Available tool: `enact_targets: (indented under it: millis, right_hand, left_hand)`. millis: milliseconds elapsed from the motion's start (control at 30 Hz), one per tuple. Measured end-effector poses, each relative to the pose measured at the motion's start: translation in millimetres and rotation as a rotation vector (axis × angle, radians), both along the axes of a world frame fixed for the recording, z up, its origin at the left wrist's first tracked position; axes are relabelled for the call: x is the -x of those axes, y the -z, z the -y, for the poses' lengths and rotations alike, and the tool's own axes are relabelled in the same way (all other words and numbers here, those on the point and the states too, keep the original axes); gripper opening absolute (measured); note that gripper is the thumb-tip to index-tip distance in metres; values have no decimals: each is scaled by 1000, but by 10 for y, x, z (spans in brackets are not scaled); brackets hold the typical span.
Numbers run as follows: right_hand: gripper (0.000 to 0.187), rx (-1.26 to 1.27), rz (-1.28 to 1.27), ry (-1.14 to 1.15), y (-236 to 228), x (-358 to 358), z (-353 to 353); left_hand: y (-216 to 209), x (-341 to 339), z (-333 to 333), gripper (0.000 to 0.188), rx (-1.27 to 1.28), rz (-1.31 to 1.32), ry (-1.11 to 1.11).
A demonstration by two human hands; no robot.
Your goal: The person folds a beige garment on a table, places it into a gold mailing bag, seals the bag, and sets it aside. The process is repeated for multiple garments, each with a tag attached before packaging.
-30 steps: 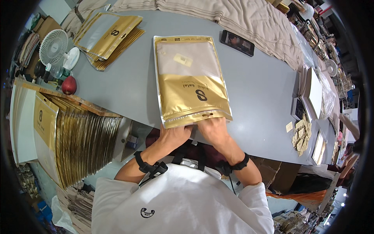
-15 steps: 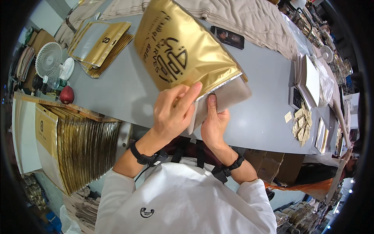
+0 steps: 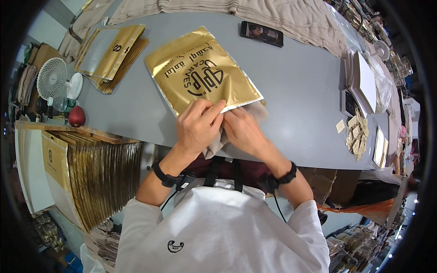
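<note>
A gold foil bag [image 3: 182, 73] with black print lies on the grey table, its mouth toward me. My left hand [image 3: 198, 125] pinches the near edge of the bag, fingers closed on it. Beige folded fabric [image 3: 255, 111] sticks partly out of the mouth, its rest hidden inside the bag. Close beside the left, my right hand [image 3: 243, 129] is at the opening, fingertips on the fabric and partly hidden by the bag's edge.
Flat gold bags [image 3: 111, 52] are stacked at the far left, near a white fan [image 3: 52, 77] and a red fruit-like object [image 3: 77, 116]. More gold bags [image 3: 100, 168] stand packed below. A phone [image 3: 261, 34] lies at the back. Paper tags [image 3: 357, 136] lie at right.
The bag has come down from a raised tilt to lie on the table. My right hand has turned over, from thumb up on the fabric to fingers at the bag's mouth.
</note>
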State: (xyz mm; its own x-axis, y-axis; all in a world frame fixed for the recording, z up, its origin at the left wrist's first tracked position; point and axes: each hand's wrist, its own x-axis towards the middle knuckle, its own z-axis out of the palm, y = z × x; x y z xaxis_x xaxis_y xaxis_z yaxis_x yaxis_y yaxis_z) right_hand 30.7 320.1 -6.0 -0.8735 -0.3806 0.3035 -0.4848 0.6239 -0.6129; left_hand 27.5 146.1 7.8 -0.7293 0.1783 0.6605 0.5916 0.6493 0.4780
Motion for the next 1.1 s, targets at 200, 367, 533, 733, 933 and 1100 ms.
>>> enact_targets:
  millis: [200, 367, 533, 733, 933, 1100]
  right_hand:
    - [36, -183, 222, -58, 292, 564, 224]
    - [38, -112, 31, 6, 463, 745, 445]
    - [39, -102, 6, -18, 425, 613, 354]
    - [41, -99, -6, 4, 416, 692, 358]
    - [43, -116, -13, -12, 403, 552, 303]
    - [45, -128, -24, 0, 443, 405, 273]
  left_hand:
    - [-3, -94, -7, 34, -61, 8, 65]
    - [41, -147, -68, 37, -178, -41, 157]
    - [18, -181, -48, 39, -215, -13, 94]
    - [-10, -290, -153, 37, -257, -48, 120]
    - [39, -237, -23, 35, -241, 37, 87]
    - [106, -302, -84, 36, -297, 63, 119]
